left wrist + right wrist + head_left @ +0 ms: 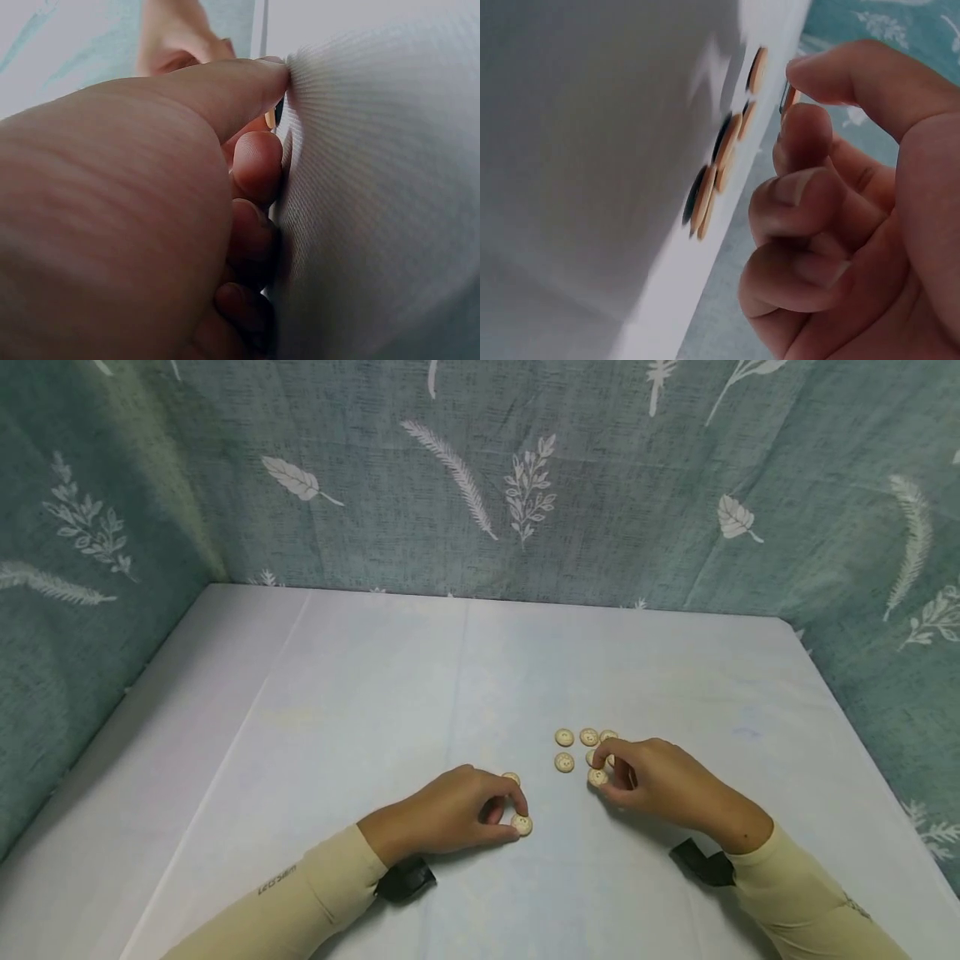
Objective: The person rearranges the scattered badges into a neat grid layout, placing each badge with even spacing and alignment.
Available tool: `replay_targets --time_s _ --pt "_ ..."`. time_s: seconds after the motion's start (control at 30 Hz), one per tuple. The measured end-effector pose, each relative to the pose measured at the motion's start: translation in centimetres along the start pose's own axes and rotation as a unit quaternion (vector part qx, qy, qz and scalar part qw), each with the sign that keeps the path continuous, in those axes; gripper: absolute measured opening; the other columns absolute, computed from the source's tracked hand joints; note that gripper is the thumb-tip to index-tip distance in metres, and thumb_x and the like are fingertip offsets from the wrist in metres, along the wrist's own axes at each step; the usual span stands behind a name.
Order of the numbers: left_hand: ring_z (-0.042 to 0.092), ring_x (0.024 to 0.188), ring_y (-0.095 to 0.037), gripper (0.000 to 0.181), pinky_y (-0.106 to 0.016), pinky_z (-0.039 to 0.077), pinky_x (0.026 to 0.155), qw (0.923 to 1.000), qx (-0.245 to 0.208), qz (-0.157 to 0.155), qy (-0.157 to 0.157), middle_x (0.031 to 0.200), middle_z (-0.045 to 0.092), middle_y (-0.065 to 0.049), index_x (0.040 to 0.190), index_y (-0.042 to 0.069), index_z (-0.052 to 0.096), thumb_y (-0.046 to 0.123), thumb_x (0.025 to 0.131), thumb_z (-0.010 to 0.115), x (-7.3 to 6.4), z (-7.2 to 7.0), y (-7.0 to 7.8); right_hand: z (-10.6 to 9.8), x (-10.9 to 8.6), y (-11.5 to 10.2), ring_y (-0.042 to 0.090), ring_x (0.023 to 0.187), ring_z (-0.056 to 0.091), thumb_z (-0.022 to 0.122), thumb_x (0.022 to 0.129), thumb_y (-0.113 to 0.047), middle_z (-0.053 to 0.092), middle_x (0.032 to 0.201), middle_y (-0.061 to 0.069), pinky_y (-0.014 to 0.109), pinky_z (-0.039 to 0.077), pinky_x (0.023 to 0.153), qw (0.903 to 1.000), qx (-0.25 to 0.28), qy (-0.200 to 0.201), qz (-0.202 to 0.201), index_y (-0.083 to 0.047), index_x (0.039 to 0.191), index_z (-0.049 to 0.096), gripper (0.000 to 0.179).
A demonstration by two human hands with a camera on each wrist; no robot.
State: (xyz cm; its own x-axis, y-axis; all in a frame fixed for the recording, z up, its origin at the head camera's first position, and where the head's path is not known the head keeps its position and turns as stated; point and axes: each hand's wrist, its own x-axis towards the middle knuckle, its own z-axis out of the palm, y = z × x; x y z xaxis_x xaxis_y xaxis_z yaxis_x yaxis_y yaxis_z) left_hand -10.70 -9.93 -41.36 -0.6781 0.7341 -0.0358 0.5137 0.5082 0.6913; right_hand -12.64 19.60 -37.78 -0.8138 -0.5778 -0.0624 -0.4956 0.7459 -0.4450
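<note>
My left hand (465,810) pinches a round pale wooden button (522,824) between thumb and index finger, low at the tabletop. Just beyond its knuckles another button (511,778) lies partly covered by the hand. In the left wrist view the fingertips (259,161) are right at the white cloth. My right hand (667,781) holds a button (597,777) by thumb and index fingertip. The right wrist view shows this button (789,99) edge-on, apart from the cloth, the other fingers curled beneath. Next to it, several buttons (564,737) lie in short rows, some hidden by the right hand.
A white cloth (360,693) with faint fold lines covers the table. Green leaf-patterned fabric (375,510) hangs behind and along both sides. Black straps with small devices (406,880) sit under both wrists, close over the cloth.
</note>
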Motion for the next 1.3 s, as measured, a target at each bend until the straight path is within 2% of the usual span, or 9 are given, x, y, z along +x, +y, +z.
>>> replay_targets --time_s 0.17,0.6,1.07,1.3 --pt "0.046 0.061 0.003 0.013 -0.018 0.043 0.067 1.0000 -0.002 0.001 0.001 0.065 0.051 0.016 0.102 0.024 0.071 0.030 0.091 0.075 0.0 0.1 0.0 -0.2 -0.3 0.9 -0.002 0.060 0.044 0.075 0.086 -0.013 0.050 0.066 -0.015 0.020 0.040 0.058 0.9997 0.008 -0.013 0.019 -0.016 0.100 0.063 0.019" --pt "0.044 0.059 0.004 0.012 -0.017 0.042 0.064 1.0000 0.000 0.002 0.006 0.065 0.050 0.016 0.100 0.024 0.070 0.029 0.090 0.076 0.1 0.1 0.1 -0.6 -0.9 2.6 -0.002 0.058 0.045 0.075 0.085 -0.013 0.051 0.064 -0.014 0.020 0.041 0.056 0.9983 0.018 -0.046 0.030 -0.017 0.100 0.062 0.020" --pt "0.045 0.060 0.004 0.013 -0.017 0.041 0.065 0.9998 -0.003 0.010 0.017 0.065 0.050 0.017 0.099 0.024 0.070 0.027 0.089 0.077 0.1 0.0 0.1 -0.9 -0.8 2.7 -0.001 0.058 0.044 0.076 0.084 -0.011 0.051 0.065 -0.013 0.021 0.039 0.055 0.9985 0.012 -0.049 0.020 -0.018 0.099 0.063 0.021" --pt "0.045 0.061 0.004 0.013 -0.017 0.041 0.064 0.9999 -0.008 0.005 0.010 0.065 0.050 0.017 0.100 0.024 0.070 0.027 0.089 0.077 0.1 0.0 0.2 -0.9 -0.8 2.7 -0.001 0.059 0.044 0.074 0.084 -0.010 0.051 0.066 -0.012 0.021 0.039 0.055 0.9977 0.022 -0.058 0.025 -0.017 0.100 0.063 0.020"
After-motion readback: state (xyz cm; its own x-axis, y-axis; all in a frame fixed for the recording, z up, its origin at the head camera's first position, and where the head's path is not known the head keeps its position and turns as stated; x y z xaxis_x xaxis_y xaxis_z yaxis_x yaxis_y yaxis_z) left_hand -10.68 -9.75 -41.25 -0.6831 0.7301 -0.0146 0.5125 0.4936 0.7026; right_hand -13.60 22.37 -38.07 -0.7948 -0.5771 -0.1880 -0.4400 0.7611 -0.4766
